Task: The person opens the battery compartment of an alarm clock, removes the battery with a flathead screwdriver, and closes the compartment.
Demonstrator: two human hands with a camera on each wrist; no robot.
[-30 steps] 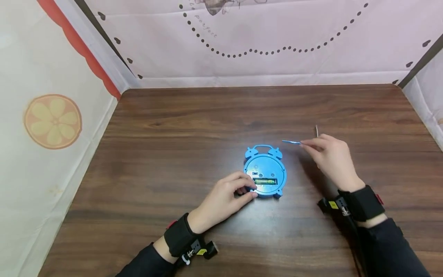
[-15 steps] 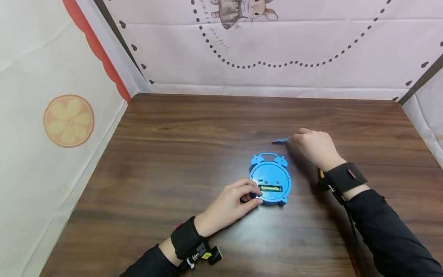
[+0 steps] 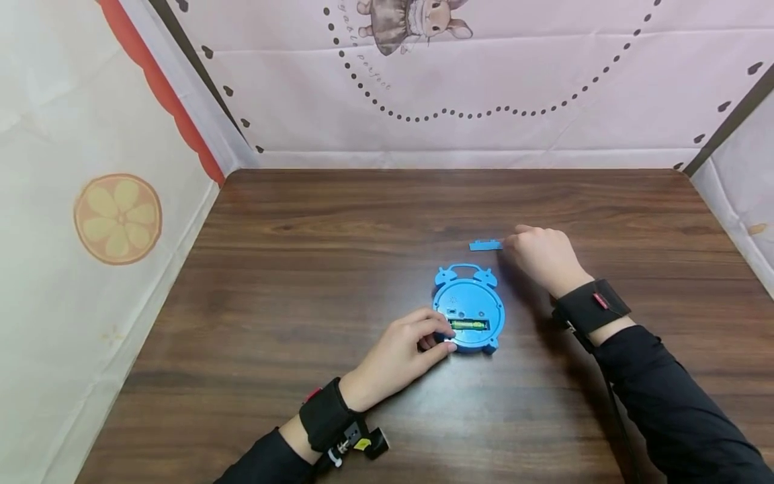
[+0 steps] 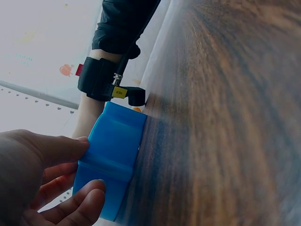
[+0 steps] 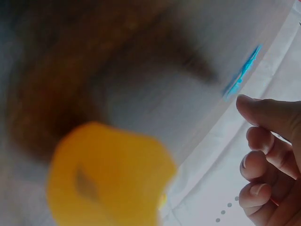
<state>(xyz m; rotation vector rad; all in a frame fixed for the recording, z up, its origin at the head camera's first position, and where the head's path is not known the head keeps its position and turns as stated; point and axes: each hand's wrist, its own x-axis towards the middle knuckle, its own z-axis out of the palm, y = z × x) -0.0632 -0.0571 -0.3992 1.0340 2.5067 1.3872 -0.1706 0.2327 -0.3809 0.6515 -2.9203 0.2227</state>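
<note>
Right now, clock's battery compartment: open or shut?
Open. The blue clock lies face down, a battery showing in its back; the cover lies apart on the table by the right hand.

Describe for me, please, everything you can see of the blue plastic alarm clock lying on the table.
The blue plastic alarm clock lies face down on the dark wooden table, its round back up. Two bell bumps and a loop handle point away from the person, two small feet toward them. Its battery compartment is open, showing a green-and-yellow battery. The left hand pinches its lower-left edge; its small blue cover lies apart, beyond it.
</note>
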